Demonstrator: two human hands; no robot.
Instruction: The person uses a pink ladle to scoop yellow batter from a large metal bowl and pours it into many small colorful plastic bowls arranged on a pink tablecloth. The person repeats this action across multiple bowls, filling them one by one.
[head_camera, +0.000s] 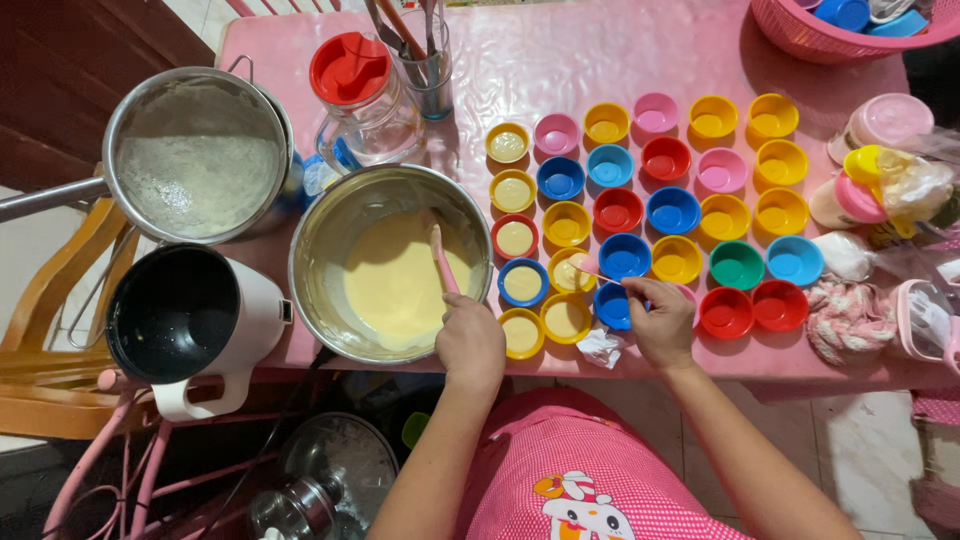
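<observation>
My left hand grips a pink spatula that stands in the pale yellow batter of a big steel bowl. My right hand holds a thin stick or small spoon with its tip over a yellow cup holding batter. Several small round cups in yellow, blue, red, pink and green stand in rows on the pink table. The cups nearest the bowl hold batter; those farther right look empty.
At left sit a steel pan of white mixture and a white pot with dark inside. A red-lidded glass jar and a utensil glass stand behind the bowl. A pink basket and plastic containers crowd the right.
</observation>
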